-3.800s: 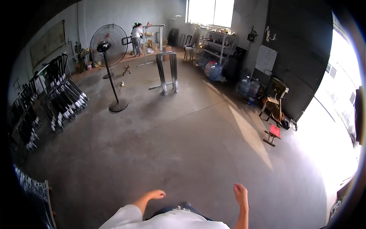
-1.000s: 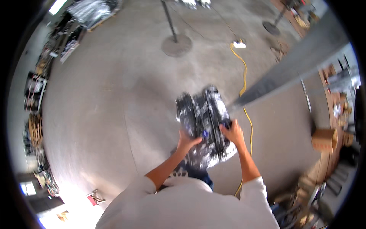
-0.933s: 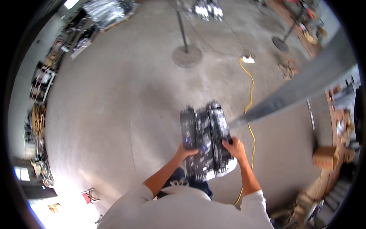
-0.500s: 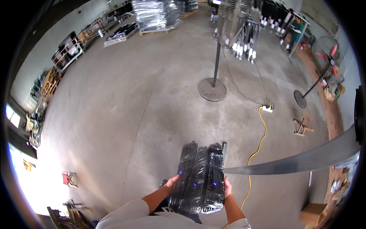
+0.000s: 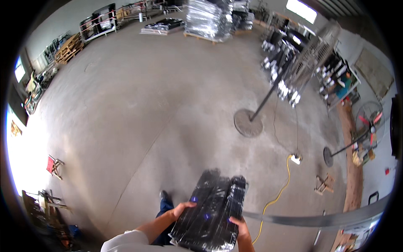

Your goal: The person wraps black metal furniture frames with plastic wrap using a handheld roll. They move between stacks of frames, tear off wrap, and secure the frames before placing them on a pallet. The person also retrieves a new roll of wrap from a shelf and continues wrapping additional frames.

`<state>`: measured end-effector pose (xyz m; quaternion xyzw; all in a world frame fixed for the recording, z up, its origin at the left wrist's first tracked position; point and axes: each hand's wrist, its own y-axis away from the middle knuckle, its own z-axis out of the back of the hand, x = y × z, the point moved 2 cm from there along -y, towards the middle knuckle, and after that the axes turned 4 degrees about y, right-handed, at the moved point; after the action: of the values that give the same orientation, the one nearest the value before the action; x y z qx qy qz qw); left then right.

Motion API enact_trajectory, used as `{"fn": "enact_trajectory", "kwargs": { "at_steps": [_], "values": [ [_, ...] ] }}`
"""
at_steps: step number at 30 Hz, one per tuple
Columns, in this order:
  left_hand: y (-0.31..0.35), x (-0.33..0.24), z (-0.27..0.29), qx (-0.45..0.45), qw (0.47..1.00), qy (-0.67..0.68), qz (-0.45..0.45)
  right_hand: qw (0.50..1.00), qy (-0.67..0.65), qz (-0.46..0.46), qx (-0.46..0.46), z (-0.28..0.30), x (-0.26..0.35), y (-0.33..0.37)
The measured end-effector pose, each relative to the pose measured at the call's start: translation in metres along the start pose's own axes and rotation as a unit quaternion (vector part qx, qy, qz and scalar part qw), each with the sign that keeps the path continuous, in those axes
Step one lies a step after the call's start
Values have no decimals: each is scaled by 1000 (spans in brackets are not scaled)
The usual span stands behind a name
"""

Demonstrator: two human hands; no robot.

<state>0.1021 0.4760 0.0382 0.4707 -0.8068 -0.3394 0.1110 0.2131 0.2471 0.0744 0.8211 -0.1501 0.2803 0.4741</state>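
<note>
That wrapped black bundle [image 5: 212,210] sits low in front, left hand [image 5: 181,208] and right hand [image 5: 241,224] both clamped on its edges, so the slick wrap slipping or a trip on the yellow cord [image 5: 277,195] seems likely.

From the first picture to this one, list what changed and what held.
At first both hands were empty over bare floor. Now the left hand and right hand carry a bundle of black wrapped parts, one on each side. The view has swung to a fan stand base and yellow cable. Over the last second the grip held unchanged.
</note>
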Motion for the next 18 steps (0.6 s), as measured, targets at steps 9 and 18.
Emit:
{"fn": "enact_trajectory", "kwargs": {
  "at_steps": [9, 18],
  "values": [
    [75, -115, 39, -16, 999, 45, -7, 997, 52, 31, 39, -139, 36, -62],
    [152, -281, 34, -78, 971, -21, -224, 993, 35, 64, 88, -295, 126, -153]
  ]
}}
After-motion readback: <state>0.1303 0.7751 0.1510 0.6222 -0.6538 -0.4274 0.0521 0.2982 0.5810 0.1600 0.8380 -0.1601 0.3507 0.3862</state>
